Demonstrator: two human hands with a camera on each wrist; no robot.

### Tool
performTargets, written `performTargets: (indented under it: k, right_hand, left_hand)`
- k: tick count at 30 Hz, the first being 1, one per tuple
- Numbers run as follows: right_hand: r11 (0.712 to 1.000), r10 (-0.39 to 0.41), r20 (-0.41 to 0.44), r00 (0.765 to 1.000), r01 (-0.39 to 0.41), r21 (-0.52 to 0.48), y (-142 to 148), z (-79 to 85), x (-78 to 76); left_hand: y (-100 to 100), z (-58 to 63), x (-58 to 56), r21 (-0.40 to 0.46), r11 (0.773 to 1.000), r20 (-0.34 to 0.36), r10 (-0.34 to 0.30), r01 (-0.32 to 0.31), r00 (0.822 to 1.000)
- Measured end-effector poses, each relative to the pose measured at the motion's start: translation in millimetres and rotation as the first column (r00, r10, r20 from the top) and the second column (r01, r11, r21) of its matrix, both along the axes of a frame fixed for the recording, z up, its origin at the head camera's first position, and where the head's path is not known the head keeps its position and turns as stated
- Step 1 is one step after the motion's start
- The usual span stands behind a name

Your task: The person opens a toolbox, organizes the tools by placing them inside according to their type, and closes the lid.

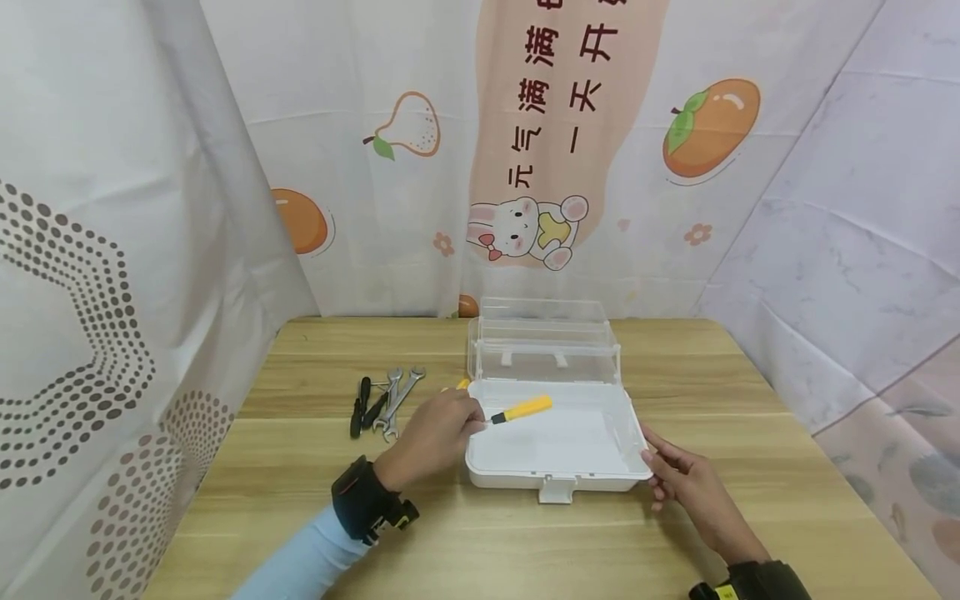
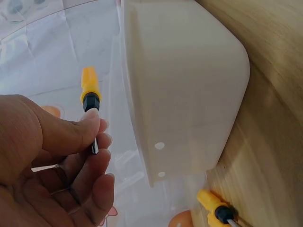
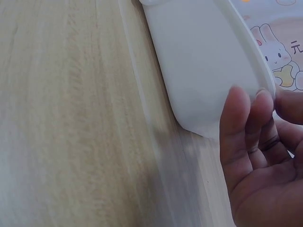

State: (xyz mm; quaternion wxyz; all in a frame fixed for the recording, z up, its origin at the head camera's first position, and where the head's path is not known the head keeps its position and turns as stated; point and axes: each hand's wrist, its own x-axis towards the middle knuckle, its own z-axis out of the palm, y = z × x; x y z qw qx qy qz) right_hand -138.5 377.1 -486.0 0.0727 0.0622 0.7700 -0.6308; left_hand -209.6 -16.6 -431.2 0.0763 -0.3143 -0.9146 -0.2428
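Note:
My left hand [image 1: 437, 435] pinches the metal shaft of a yellow-and-black screwdriver [image 1: 529, 407] between thumb and fingers. Its handle points right, above the inside of an open white toolbox [image 1: 506, 481]. In the left wrist view, the screwdriver's tip [image 2: 95, 147] shows below the thumb, beside the box's outer wall. My right hand [image 1: 693, 492] holds the box's right rim, thumb on the edge and fingers against the outside wall [image 3: 199, 71]. Behind the left hand lie more yellow handles [image 2: 213, 204] on the table, mostly hidden in the head view.
Left of the box, several wrenches [image 1: 405, 392] and black-handled tools [image 1: 360, 408] lie together on the wooden table [image 1: 315, 500]. The toolbox's clear lid [image 1: 543, 333] stands raised at the back. A printed curtain [image 1: 337, 208] hangs behind the table.

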Motion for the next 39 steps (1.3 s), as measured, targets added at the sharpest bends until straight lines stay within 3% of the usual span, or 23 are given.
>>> performTargets:
  k: [8, 16, 24, 30, 39]
  right_hand:
    - [1.000, -0.011, -0.009, 1.000, 0.011, 0.003, 0, 2.3, 1.3]
    - [1.000, -0.008, -0.013, 1.000, 0.008, 0.005, -1, 3.7, 1.9]
    - [1.000, -0.013, -0.013, 1.000, 0.013, -0.004, -1, 1.1, 0.6]
    - [0.999, -0.032, -0.014, 0.999, 0.031, -0.024, -3, -0.3, 1.1]
    - [0.999, -0.039, -0.007, 0.999, 0.039, -0.024, -4, -0.8, 1.0]
  left_hand:
    - [6, -2.2, 0.4, -0.029, 0.999, -0.042, -0.027, 0.026, 0.999]
    - [13, -7.0, -0.6, -0.073, 0.993, -0.058, -0.096, 0.092, 0.994]
    - [21, -12.3, -1.0, -0.159, 0.983, -0.108, -0.106, 0.088, 0.988]
    - [29, -14.5, -0.7, -0.264, 0.961, -0.144, -0.126, 0.084, 0.982]
    - [36, -24.1, 1.9, -0.277, 0.958, -0.097, -0.103, 0.073, 0.990]
